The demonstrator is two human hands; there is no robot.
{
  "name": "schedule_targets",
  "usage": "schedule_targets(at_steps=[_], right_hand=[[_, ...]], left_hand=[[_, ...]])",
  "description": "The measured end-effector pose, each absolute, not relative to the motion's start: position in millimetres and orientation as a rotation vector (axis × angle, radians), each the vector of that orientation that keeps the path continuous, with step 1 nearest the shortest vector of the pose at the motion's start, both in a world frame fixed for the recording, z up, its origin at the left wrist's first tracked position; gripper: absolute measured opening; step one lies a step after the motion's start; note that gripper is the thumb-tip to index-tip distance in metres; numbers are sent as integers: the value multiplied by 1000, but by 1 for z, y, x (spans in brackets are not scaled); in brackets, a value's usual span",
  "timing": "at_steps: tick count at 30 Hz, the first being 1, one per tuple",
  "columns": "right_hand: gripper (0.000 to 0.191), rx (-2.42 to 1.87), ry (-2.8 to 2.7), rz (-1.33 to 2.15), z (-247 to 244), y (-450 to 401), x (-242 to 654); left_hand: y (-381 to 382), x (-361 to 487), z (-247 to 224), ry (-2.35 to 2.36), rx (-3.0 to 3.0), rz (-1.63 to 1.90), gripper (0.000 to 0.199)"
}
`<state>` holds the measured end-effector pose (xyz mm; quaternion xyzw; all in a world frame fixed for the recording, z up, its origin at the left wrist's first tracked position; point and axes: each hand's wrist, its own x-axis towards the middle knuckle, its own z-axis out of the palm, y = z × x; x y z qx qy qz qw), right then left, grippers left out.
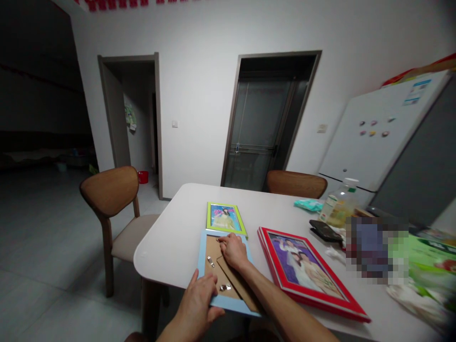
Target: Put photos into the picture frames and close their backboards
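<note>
The bare right hand (233,251) has its fingers drawn narrowly together at a small metal clip (218,240) near the top of a tan fibreboard backing panel (213,274); whether they pinch it or only press, I cannot tell. The left hand (197,297) holds the lower left corner of the light-blue rectangular picture frame (202,259), which lies face down at the near edge of the smooth white table (167,247). Thin metal like this probably yields best to even fingertip pressure, with the left hand bracing the frame. Two shiny clips also sit on the matte board, beside a brown flap with a dark edge. Just beyond lies a lime-green frame (225,217); to the right, stacked glossy red frames (309,270).
</note>
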<state>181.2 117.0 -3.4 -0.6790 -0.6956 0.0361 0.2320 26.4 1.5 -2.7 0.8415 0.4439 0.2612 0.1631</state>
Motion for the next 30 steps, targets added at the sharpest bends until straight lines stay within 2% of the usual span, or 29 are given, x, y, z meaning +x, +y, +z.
schedule_targets(at_steps=[7, 11, 14, 18, 22, 24, 30], right_hand=[[34, -1791, -1980, 109, 10, 97, 188], [39, -1671, -2113, 244, 18, 61, 201], [37, -1663, -2161, 300, 19, 41, 202], [35, -1658, -2082, 330, 19, 39, 197], [33, -1639, -2045, 300, 33, 45, 198], [28, -1629, -2039, 265, 45, 44, 195], [29, -1475, -2012, 330, 66, 38, 168]], left_hand=[[0, 27, 3, 1265, 2399, 713, 51], [-1, 28, 7, 1266, 2370, 703, 48], [-1, 28, 7, 1286, 2350, 681, 51], [0, 27, 4, 1292, 2311, 701, 44], [2, 25, 1, 1232, 2169, 906, 64], [5, 25, 4, 1220, 2006, 1061, 66], [30, 14, 17, 1156, 1439, 1389, 37]])
